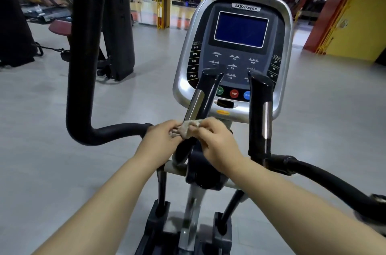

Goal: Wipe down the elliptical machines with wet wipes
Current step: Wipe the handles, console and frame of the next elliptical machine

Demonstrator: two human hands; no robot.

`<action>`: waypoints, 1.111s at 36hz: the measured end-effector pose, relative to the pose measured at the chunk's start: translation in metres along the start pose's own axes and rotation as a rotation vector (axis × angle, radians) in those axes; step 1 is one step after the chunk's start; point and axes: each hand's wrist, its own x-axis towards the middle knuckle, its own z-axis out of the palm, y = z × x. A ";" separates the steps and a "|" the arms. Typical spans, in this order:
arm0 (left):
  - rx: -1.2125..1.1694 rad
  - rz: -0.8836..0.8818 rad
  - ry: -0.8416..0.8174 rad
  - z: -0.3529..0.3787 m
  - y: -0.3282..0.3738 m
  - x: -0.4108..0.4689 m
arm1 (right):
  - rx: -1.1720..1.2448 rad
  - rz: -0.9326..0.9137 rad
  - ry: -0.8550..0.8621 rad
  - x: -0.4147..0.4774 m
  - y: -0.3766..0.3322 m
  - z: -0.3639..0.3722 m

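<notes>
- Elliptical machine (200, 171): I judge the main hazard to be its linked moving parts. If weight goes onto a swing handlebar (85, 67), the bars and pedals could shift and throw the wiping off. The frame is black and silver, and it fills the middle of the view.
- Console (234, 54): a damp cloth dragged over the START and STOP buttons (234, 93) could trigger them or leave moisture at their edges. The screen is lit blue with a silver surround.
- Fixed grips (261, 108): the two stand upright before the console, each with a polished metal strip. I judge the strips likely to show streaks if wiped with a soiled cloth.
- Left hand (160, 138) and right hand (213, 140): both pinch the wipe with curled fingertips and meet just below the left grip's metal strip. With both hands occupied, neither steadies the machine.
- Wet wipe (189, 128): it is bunched between the two hands, crumpled and grey-beige. I judge it already dirty, so it may smear grime, and a loose pinch could drop it onto the mechanism below.
</notes>
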 end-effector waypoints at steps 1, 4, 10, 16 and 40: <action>-0.002 0.006 -0.010 0.000 -0.002 -0.001 | -0.026 -0.046 -0.036 -0.004 0.001 0.003; 0.002 0.014 -0.031 -0.001 -0.006 -0.002 | -0.042 -0.056 -0.097 -0.001 0.003 -0.001; 0.022 0.026 -0.016 -0.001 -0.003 0.002 | 0.086 0.366 0.239 0.052 0.008 -0.034; 0.053 0.065 0.003 -0.005 0.010 0.007 | 0.125 0.571 0.146 0.055 0.003 -0.033; 0.083 0.132 0.023 0.000 0.038 0.041 | 0.391 0.791 0.036 0.079 0.011 -0.035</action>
